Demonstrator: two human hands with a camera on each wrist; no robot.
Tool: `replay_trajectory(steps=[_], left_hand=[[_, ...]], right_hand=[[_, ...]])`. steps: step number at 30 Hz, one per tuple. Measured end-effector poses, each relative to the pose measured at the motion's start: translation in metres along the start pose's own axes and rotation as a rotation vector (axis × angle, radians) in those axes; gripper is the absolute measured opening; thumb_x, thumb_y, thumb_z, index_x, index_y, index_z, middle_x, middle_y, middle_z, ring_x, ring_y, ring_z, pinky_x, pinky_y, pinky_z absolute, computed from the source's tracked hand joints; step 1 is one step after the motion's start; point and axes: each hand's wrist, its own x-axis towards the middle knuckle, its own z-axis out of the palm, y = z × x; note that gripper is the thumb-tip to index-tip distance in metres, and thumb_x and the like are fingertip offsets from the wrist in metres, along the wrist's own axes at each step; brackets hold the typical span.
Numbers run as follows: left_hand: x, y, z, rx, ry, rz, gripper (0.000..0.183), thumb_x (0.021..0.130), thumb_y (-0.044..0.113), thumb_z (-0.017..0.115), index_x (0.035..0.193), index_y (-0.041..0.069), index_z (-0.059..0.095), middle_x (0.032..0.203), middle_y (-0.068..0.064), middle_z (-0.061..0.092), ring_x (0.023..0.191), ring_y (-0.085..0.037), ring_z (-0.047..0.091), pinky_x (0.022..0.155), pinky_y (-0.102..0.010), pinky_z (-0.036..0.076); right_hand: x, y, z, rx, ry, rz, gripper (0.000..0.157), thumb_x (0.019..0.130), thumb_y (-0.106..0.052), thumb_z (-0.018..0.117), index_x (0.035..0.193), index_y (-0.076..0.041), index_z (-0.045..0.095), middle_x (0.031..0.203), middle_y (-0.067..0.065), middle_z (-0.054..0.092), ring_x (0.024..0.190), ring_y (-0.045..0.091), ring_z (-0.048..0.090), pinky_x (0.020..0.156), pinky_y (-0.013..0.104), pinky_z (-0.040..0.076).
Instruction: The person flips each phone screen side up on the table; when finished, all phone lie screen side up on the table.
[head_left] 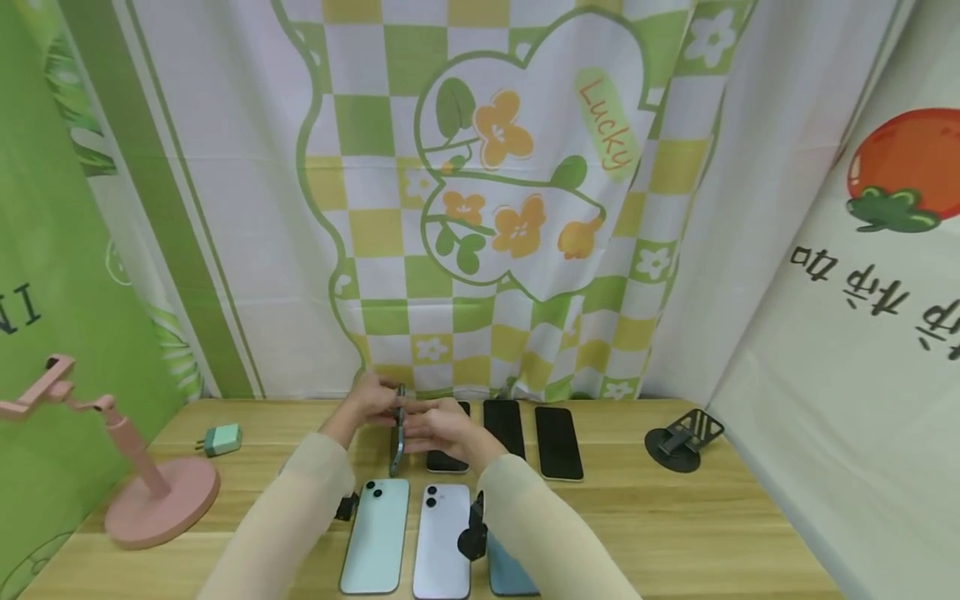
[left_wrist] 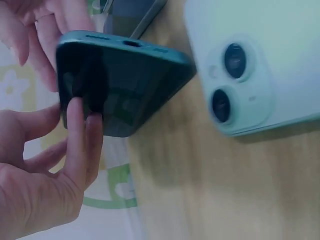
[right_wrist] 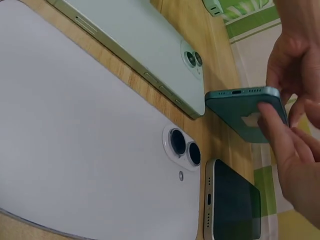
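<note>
A blue-green smartphone is stood on its long edge near the back of the table, its dark screen facing left. My left hand holds it by its upper long edge, with fingertips lying on the screen. From the other side my right hand lays nearly straight fingers against its back, the thumb apart from it. Nearest in front lie a mint phone and a lavender-white phone, both back up. A blue phone is partly covered by my right sleeve.
Behind and right of my hands, phones lie screen up: one partly hidden, one in the middle and one at the right. A black folding stand is farther right. A pink stand and green charger stand left.
</note>
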Motion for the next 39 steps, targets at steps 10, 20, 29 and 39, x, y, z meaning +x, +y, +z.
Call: replay_trajectory(steps=[10,20,29,39], left_hand=[[-0.008,-0.014,0.011,0.029,-0.094,-0.003,0.049,0.091,-0.009,0.053,0.141,-0.011,0.054,0.117,-0.032,0.062,0.082,-0.024,0.067,0.076,-0.04,0.067],[-0.013,-0.018,0.009,0.69,-0.119,0.145,0.072,0.078,0.021,0.084,0.144,0.008,0.06,0.149,-0.026,0.057,0.135,-0.044,0.056,0.115,-0.054,0.048],[-0.01,-0.028,0.009,0.704,-0.057,0.057,0.078,0.077,0.03,0.089,0.148,0.019,0.059,0.159,-0.027,0.045,0.144,-0.056,0.039,0.111,-0.076,0.037],[-0.027,-0.023,0.008,0.731,-0.063,0.011,0.079,0.081,0.029,0.087,0.153,0.019,0.053,0.16,-0.03,0.039,0.144,-0.053,0.036,0.111,-0.079,0.034]], right_hand=[[-0.001,0.009,0.004,-0.227,0.282,-0.046,0.043,0.092,0.006,0.069,0.135,0.01,0.063,0.133,0.03,0.066,0.102,0.039,0.077,0.079,0.038,0.067],[0.004,0.021,0.009,-0.448,0.408,-0.018,0.047,0.088,0.003,0.064,0.136,0.005,0.065,0.118,0.023,0.076,0.065,0.02,0.077,0.062,0.027,0.064],[-0.002,0.011,0.025,-0.493,0.348,0.018,0.065,0.088,-0.011,0.061,0.148,0.008,0.047,0.142,0.027,0.06,0.097,0.035,0.07,0.082,0.042,0.062],[-0.002,0.006,0.039,-0.586,0.271,0.072,0.069,0.094,-0.022,0.058,0.152,0.01,0.041,0.152,0.028,0.052,0.12,0.039,0.062,0.111,0.054,0.049]])
